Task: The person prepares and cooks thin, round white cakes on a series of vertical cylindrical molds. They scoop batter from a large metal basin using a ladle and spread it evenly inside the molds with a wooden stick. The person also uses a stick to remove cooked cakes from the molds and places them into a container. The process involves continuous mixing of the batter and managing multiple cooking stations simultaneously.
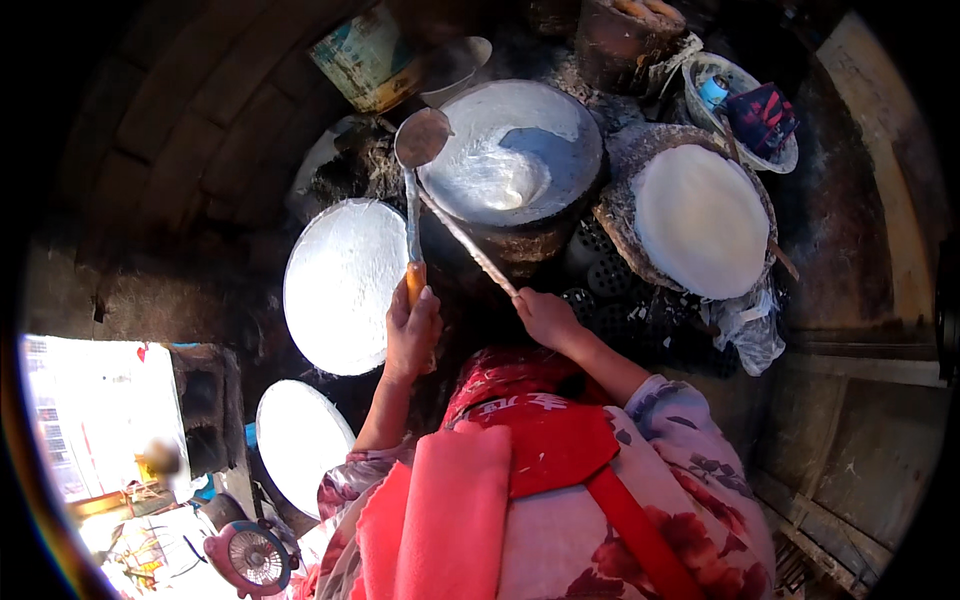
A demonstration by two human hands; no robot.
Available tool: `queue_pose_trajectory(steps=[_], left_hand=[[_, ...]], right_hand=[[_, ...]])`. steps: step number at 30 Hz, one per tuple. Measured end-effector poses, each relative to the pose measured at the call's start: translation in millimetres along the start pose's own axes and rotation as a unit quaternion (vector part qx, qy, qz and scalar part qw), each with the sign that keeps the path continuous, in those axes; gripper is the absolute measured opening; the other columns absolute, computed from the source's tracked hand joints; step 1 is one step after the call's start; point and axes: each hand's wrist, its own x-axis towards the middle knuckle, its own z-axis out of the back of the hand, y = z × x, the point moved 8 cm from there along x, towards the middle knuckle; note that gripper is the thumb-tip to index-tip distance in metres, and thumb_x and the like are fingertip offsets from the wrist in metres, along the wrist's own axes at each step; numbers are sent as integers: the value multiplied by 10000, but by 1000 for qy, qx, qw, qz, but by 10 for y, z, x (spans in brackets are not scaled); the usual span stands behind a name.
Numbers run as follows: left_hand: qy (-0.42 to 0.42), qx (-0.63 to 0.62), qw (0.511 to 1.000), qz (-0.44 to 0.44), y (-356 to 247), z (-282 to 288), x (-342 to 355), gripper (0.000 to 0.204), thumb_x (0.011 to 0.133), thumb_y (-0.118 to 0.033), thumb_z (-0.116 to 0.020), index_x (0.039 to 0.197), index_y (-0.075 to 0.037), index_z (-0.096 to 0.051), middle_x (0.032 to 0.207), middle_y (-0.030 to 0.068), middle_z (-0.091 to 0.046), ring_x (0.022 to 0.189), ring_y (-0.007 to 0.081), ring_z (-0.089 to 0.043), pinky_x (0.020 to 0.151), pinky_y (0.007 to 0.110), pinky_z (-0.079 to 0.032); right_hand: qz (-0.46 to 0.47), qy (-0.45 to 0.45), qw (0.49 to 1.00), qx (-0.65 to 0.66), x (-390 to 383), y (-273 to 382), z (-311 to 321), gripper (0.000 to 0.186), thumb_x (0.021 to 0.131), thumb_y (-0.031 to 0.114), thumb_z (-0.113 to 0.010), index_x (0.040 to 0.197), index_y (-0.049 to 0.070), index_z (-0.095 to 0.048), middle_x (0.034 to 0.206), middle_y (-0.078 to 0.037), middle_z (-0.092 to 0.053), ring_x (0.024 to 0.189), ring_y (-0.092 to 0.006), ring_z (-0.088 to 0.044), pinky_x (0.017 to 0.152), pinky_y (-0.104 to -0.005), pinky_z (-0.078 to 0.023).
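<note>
Worn bucket (pixel 362 62) upper left; white basin (pixel 783 162) upper right, dark red-patterned packet (pixel 765 118) inside; round fan (pixel 254 560) lower left.

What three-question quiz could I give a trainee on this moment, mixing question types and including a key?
1. Which hand grips the round-headed tool with the orange handle?
2. True or false: the right hand holds a thin stick.
3. What colour is the broad strap crossing the floral clothing?
a) green
b) red
c) black

Key:
1. The left hand.
2. True.
3. b) red.
</note>
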Motion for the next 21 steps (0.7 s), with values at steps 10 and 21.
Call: queue_pose_trajectory(steps=[10, 21], left_hand=[[3, 36, 999, -17, 26, -10, -2, 262, 956, -231, -425, 1125, -32, -450, 655, 21, -473, 441, 92, -444, 398, 216, -358], [6, 11, 1000, 9, 32, -208, 17, 288, 965, -252, -422, 1170, -50, -437, 671, 27, -468, 448, 95, -440, 400, 209, -356]], right_hand=[[18, -3, 999, -33, -214, -271, 260, 162, 893, 207, -476, 910, 76, -570, 759, -188, -614, 724, -408, -590, 635, -496, -459], [17, -28, 999, -20, -274, -965, 661, 239, 899, 290, -467, 856, 73, -556, 779, -199, -613, 762, -407, -588, 669, -511, -451]])
